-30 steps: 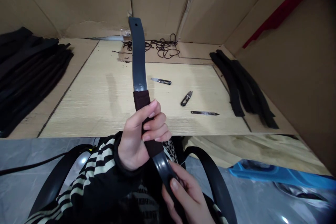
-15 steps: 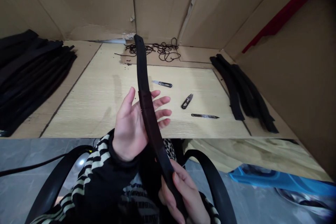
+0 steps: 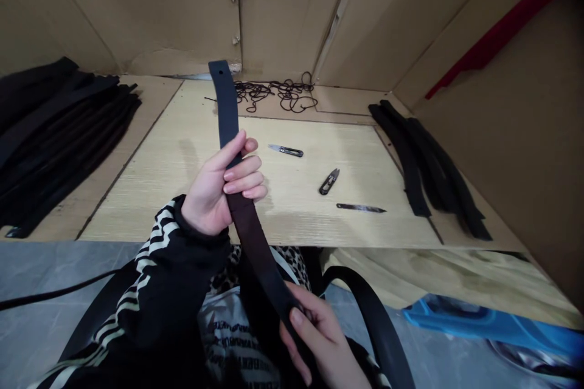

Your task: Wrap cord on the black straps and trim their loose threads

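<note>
A long, slightly curved black strip (image 3: pixel 253 231) slants across the middle of the view, its upper end pierced by a small hole. Its middle stretch looks dark brown, as if wrapped. My left hand (image 3: pixel 223 182) is closed around the strip above that stretch, thumb lying along it. Lower down, my right hand (image 3: pixel 319 328) grips the near end, with the thumb on top; the tip of that end is hidden. Beyond the hands, two thread snips (image 3: pixel 286 150) and a slim pointed blade (image 3: pixel 361 208) lie on the pale board (image 3: pixel 173 176).
A heap of similar black strips (image 3: pixel 55 140) lies at the left, and several more (image 3: pixel 410 158) at the right. Tangled dark cord (image 3: pixel 292 94) rests along the back. Cardboard walls (image 3: pixel 173 6) enclose the table; a blue plastic item (image 3: pixel 493 322) is below right.
My left hand has closed from open fingers into a grip around the strip. The strip's upper end has moved left and its flat face has turned toward me.
</note>
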Motion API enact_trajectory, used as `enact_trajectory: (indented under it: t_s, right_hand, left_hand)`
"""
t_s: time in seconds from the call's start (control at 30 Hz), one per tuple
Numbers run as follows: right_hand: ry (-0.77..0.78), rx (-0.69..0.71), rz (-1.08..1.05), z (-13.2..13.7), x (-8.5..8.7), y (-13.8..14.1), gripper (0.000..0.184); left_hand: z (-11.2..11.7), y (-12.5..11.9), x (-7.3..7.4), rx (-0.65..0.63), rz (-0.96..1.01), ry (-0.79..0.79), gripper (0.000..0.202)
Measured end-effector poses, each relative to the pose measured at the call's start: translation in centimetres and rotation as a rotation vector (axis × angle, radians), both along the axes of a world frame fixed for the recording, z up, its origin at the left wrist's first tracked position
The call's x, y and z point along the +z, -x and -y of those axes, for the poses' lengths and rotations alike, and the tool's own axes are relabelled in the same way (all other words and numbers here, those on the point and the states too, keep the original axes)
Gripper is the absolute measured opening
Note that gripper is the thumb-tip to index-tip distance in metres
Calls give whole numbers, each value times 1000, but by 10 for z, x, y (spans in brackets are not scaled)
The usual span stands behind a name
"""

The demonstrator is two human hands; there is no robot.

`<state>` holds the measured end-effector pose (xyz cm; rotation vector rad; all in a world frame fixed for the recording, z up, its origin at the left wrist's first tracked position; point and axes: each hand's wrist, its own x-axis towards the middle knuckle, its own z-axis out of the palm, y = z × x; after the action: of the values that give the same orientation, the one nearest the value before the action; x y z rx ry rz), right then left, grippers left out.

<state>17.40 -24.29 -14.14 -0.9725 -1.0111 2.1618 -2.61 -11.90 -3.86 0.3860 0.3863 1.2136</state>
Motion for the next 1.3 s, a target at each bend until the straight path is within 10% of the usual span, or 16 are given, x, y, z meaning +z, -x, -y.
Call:
enact_trajectory:
  t_s: [0.37, 0.53, 0.8, 1.3]
  right_hand:
    - [-231, -124, 242, 3, -8, -5, 52]
    - [-625, -220, 567, 7, -12, -3, 38]
    - [-546, -207, 614, 7, -28, 2, 37]
    - [-1170, -144, 893, 2, -17, 14, 19]
  left_hand:
    - [36, -14, -28, 340, -629, -38, 23]
    - [45, -19, -34, 428, -497, -38, 24]
    - [51, -26, -28, 360, -231, -43, 22]
    - [50, -1, -8, 577, -103, 70, 41]
